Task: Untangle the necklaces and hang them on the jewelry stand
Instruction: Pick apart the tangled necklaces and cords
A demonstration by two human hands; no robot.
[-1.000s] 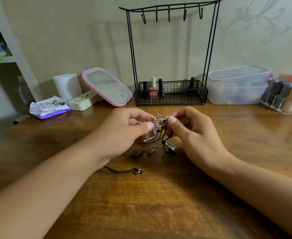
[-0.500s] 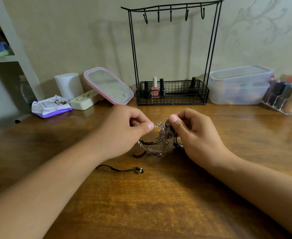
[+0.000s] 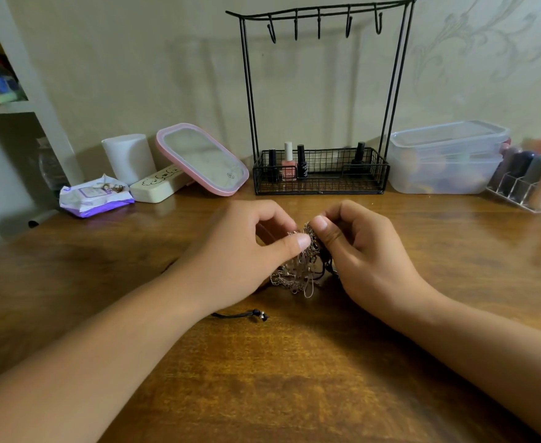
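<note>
Head view, looking down over my two forearms at a brown wooden desk (image 3: pixel 294 378).

My left hand (image 3: pixel 243 251) and right hand (image 3: pixel 365 251) meet at the middle of the desk, thumbs almost touching. Both hands have their fingers curled, and each pinches the top of a clump of tangled necklaces (image 3: pixel 301 270) between thumb and forefinger. I hold it this way, from two sides, so I can tease the strands apart where the knot is tightest. The clump is mostly silvery chain with some black cord mixed in on the right. Its lower loops hang down towards the desk; whether they touch the wood I cannot tell. None of it looks freed yet.

One black cord end (image 3: pixel 247 314) with a small bead lies on the desk just in front of my left wrist. Its other end runs under my arm, so I cannot tell whether it joins the clump.

The black wire jewelry stand (image 3: pixel 320 91) stands upright at the back of the desk, against the wall, straight behind my hands. Its five hooks (image 3: pixel 318 27) hang bare along the top bar, ready for the necklaces. Its basket base holds a few nail polish bottles (image 3: pixel 288 163).

Left of the stand lean a pink-rimmed mirror (image 3: pixel 203 159), a white cylinder (image 3: pixel 128 156) and a tissue packet (image 3: pixel 95 198). To the right sits a clear lidded plastic box (image 3: pixel 445 158).
</note>
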